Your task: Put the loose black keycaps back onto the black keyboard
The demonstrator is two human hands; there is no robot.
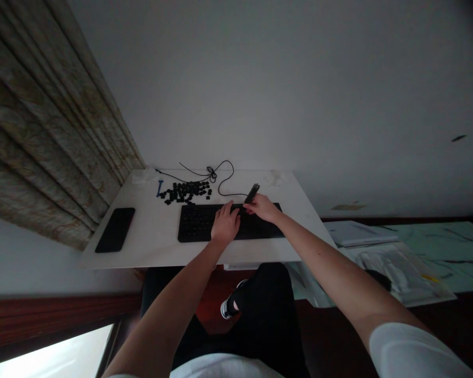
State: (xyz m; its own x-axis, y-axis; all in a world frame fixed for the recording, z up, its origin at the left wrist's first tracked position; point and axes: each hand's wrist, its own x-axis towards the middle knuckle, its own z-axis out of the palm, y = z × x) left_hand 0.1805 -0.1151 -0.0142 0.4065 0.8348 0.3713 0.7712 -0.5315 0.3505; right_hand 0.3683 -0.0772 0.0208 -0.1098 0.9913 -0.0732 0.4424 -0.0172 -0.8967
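Observation:
A black keyboard [199, 223] lies on the white table in front of me. My left hand [225, 222] rests on its middle, fingers stretched out and apart. Over the keyboard's back edge, my right hand [263, 207] is closed around a dark, narrow brush-like tool [253, 193], whose upper end points up and away. What its lower end touches is too dark to make out. Behind the keyboard's left part lies a loose heap of small black keycaps [187, 191]. A small blue T-shaped tool [160, 188] is at the heap's left side.
A thin black cable [212, 174] loops behind the keyboard toward the wall. On the left of the white table [150, 231] lies a black phone [115, 230]. A patterned curtain [55, 115] hangs at the left. Papers [358, 233] and plastic bags [394, 270] sit lower right.

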